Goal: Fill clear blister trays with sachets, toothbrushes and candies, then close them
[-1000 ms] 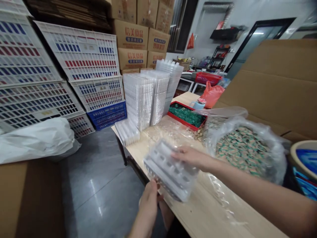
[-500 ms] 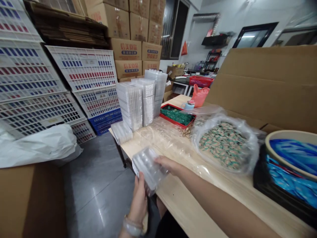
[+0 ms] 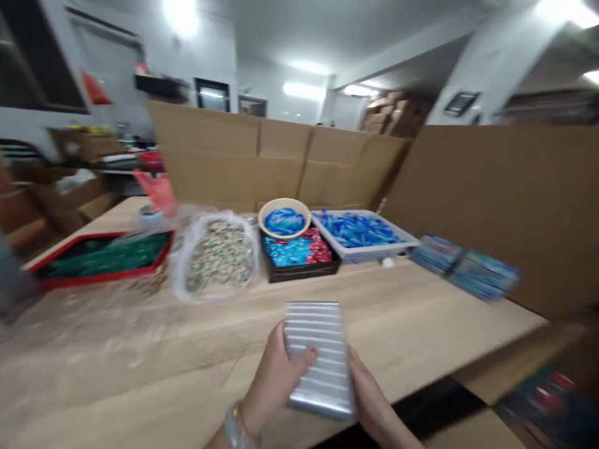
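Observation:
A clear ribbed plastic tray [image 3: 319, 355] is held upright between both hands over the near edge of the wooden table [image 3: 421, 324]. My left hand [image 3: 276, 377] grips its left side, with the thumb across the front. My right hand [image 3: 369, 399] holds its right side from behind and below. The picture is blurred by motion.
Along the back of the table stand a red tray of green pieces [image 3: 100, 259], a plastic bag of small wrapped sweets [image 3: 218, 255], a bowl of blue packets [image 3: 284, 219], a black tray [image 3: 299, 255], a white tray of blue packets [image 3: 358, 231] and flat blue packs [image 3: 468, 265]. Cardboard walls [image 3: 491, 199] rise behind.
The view has swung right, from the crate stacks to the table's middle. Both hands still hold the clear tray, which now stands upright in front of me.

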Action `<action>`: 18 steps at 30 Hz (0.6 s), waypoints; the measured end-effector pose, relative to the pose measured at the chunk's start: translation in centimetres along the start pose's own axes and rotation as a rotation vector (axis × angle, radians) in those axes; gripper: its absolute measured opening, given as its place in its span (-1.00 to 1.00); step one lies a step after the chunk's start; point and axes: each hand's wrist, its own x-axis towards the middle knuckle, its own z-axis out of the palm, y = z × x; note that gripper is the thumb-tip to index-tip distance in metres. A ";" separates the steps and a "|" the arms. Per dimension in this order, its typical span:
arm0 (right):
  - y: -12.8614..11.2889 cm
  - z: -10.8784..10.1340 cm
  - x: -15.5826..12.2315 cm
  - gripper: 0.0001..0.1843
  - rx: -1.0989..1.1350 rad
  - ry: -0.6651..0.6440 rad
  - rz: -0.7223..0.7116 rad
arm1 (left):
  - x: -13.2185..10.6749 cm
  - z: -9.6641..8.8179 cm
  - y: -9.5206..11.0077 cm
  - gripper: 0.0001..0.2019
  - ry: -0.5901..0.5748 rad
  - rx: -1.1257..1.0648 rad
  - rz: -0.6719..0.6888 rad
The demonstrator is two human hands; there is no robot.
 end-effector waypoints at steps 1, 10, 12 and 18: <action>-0.7 -1.4 0.2 -0.47 0.039 0.082 -0.053 | 1.7 1.5 0.8 -0.37 -0.134 -0.001 0.009; 0.7 -8.4 4.0 -0.37 0.145 0.367 -0.244 | 11.8 10.8 5.0 0.19 -0.837 0.731 0.035; 1.2 -9.0 4.8 -0.38 0.159 0.340 -0.177 | 14.0 12.8 5.8 0.27 -1.017 0.943 0.056; 0.8 -9.9 4.1 -0.49 0.044 0.186 -0.127 | 17.4 18.4 6.5 0.15 -1.333 1.188 0.092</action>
